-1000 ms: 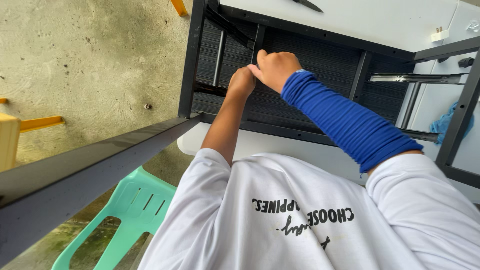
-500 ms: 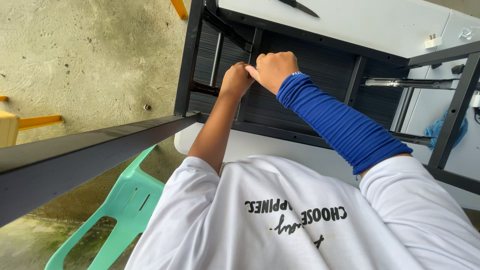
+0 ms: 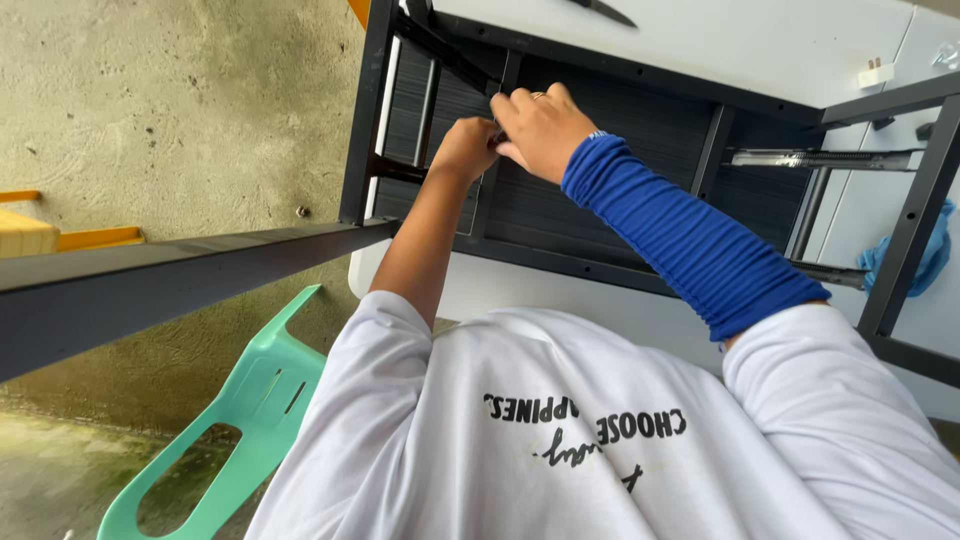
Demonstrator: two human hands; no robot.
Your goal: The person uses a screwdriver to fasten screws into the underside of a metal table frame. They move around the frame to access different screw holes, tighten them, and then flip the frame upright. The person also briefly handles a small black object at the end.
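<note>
Your two hands meet at the dark metal frame (image 3: 372,110), near its upper part, where a thin black crossbar (image 3: 450,55) runs in front of the ribbed dark panel (image 3: 620,170). Your left hand (image 3: 466,148), with the bare forearm, is curled into a loose fist and its fingers close around something small at the bar; what it holds is hidden, so I cannot tell the thing. Your right hand (image 3: 540,128), coming out of the blue ribbed sleeve (image 3: 690,235), lies just beside the left one and touches it. Its fingers are bent and narrow, pressed against the bar, and a ring shows on one finger. Whether this hand really grips something I cannot tell.

The frame stands against a white board (image 3: 740,40), which lies behind the panel. On the right side a shiny metal slide rail (image 3: 820,158) is fixed between the black uprights, and a blue cloth (image 3: 915,255) hangs near the far right upright. A long dark beam (image 3: 170,275) crosses the view on the left, over the concrete floor (image 3: 160,110). A mint green plastic chair (image 3: 240,420) stands low on the left, beside your white shirt (image 3: 560,440).
</note>
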